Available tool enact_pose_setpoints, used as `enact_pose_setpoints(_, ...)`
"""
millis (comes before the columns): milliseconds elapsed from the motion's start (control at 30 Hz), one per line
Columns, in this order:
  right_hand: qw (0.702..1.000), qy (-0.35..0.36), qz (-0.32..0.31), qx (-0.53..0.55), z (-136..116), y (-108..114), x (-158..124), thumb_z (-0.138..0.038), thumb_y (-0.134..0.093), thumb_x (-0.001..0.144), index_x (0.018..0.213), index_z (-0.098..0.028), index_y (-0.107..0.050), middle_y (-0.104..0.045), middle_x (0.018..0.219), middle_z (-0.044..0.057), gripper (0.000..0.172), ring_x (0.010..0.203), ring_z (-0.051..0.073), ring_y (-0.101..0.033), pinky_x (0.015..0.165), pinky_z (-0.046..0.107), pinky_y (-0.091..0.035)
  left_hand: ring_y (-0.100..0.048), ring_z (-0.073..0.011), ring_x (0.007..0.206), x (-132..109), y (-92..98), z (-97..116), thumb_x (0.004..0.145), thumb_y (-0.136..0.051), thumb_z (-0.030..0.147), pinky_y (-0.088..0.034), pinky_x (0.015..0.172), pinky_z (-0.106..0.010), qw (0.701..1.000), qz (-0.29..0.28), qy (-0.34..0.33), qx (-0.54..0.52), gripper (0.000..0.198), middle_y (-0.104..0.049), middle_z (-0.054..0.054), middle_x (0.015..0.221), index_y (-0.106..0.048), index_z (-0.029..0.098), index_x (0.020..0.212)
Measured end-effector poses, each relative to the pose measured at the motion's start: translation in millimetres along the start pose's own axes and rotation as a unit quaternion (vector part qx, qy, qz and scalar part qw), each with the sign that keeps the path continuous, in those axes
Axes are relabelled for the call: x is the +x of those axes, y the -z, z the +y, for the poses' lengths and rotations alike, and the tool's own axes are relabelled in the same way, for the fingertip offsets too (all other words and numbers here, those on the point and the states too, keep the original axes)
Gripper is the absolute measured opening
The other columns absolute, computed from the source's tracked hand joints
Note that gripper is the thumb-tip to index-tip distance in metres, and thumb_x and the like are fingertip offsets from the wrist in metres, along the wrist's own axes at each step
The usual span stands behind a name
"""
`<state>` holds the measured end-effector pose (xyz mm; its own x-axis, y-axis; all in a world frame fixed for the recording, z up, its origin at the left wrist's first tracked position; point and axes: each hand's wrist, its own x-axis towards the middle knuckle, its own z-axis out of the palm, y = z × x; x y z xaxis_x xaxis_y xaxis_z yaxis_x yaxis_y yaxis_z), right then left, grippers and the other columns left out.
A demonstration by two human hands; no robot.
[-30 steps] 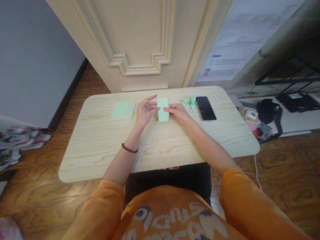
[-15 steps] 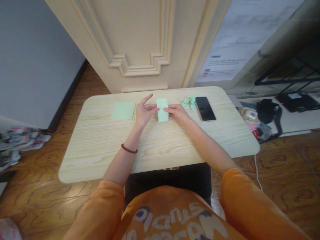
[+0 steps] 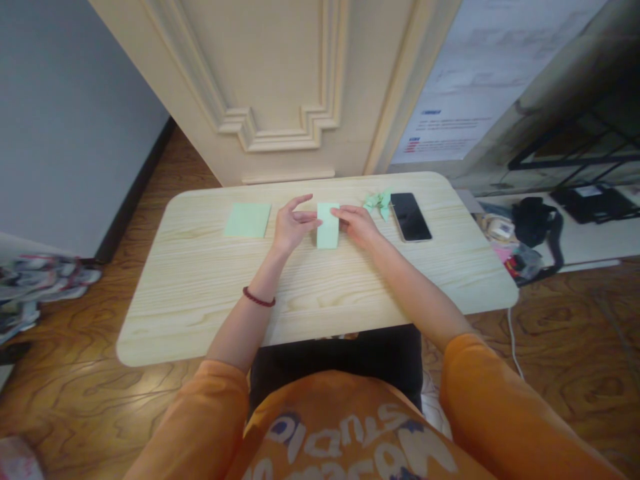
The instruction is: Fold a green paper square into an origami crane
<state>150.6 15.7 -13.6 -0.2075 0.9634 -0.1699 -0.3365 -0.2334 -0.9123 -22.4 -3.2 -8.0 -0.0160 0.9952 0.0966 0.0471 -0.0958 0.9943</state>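
Between my two hands is a folded strip of pale green paper, held upright lengthwise above the table. My left hand pinches its left edge with the thumb and a finger, while the index finger sticks out. On the other side, my right hand grips the right edge, its thumb on the front face. A flat stack of square green paper lies left of my left hand. Small folded green paper pieces rest just beyond my right hand, beside a black phone.
The pale wooden table has rounded corners and stands against a cream moulded panel. To the right is a low white shelf with a black strap and bags. Shoes sit on the floor at left.
The green paper strip has shifted slightly right and toward me. My right thumb has moved up along it, and my left hand has followed a little to the right.
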Motion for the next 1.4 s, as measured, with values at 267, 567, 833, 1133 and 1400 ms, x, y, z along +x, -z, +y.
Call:
enact_pose_setpoints(267, 1.000, -0.005, 0.019, 0.023, 0, -2, 2, -0.038, -0.089, 0.045, 0.064, -0.018, -0.070, -0.070, 0.069, 0.001, 0.034, 0.071, 0.015, -0.062, 0.071, 0.027, -0.048, -0.070, -0.0160, 0.067, -1, -5.0, 6, 0.051, -0.080, 0.012, -0.056, 0.067, -0.027, 0.998, 0.034, 0.045, -0.024, 0.037, -0.070, 0.000, 0.072, -0.053, 0.018, 0.075)
enact_pose_setpoints(567, 1.000, 0.011, -0.003, -0.005, -1, -4, -3, -0.039, -0.090, 0.043, 0.066, -0.017, -0.072, -0.070, 0.068, 0.001, 0.037, 0.065, 0.014, -0.060, 0.066, 0.028, -0.046, -0.070, -0.0181, 0.069, -9, -9.9, 14, 0.046, -0.084, 0.016, -0.055, 0.067, -0.029, 0.998, -0.007, 0.046, -0.033, 0.039, -0.070, -0.001, 0.068, -0.055, 0.018, 0.072)
enact_pose_setpoints(833, 1.000, 0.002, 0.000, -0.007, -2, -3, -4, -0.042, -0.090, 0.041, 0.064, -0.016, -0.071, -0.071, 0.067, 0.003, 0.039, 0.067, 0.017, -0.063, 0.069, 0.031, -0.048, -0.071, -0.0193, 0.071, -10, -10.0, 13, 0.048, -0.085, 0.017, -0.055, 0.071, -0.030, 0.998, -0.002, 0.053, -0.044, 0.037, -0.072, -0.004, 0.071, -0.056, 0.017, 0.071)
enact_pose_setpoints(1133, 1.000, 0.004, 0.004, 0.000, 0, -3, -2, -0.040, -0.091, 0.039, 0.063, -0.017, -0.072, -0.071, 0.067, 0.002, 0.039, 0.065, 0.015, -0.061, 0.069, 0.030, -0.048, -0.070, -0.0193, 0.071, -9, -9.6, 11, 0.048, -0.085, 0.019, -0.055, 0.071, -0.031, 0.998, 0.001, 0.050, -0.034, 0.035, -0.072, -0.004, 0.071, -0.058, 0.016, 0.070)
enact_pose_setpoints(1400, 1.000, 0.006, 0.019, -0.005, 0, -4, -2, -0.041, -0.092, 0.035, 0.058, -0.017, -0.069, -0.069, 0.063, 0.001, 0.041, 0.063, 0.014, -0.060, 0.065, 0.028, -0.046, -0.071, -0.0194, 0.072, -10, -9.3, 12, 0.048, -0.086, 0.024, -0.055, 0.073, -0.032, 0.998, -0.012, 0.050, -0.037, 0.037, -0.072, -0.004, 0.072, -0.058, 0.017, 0.070)
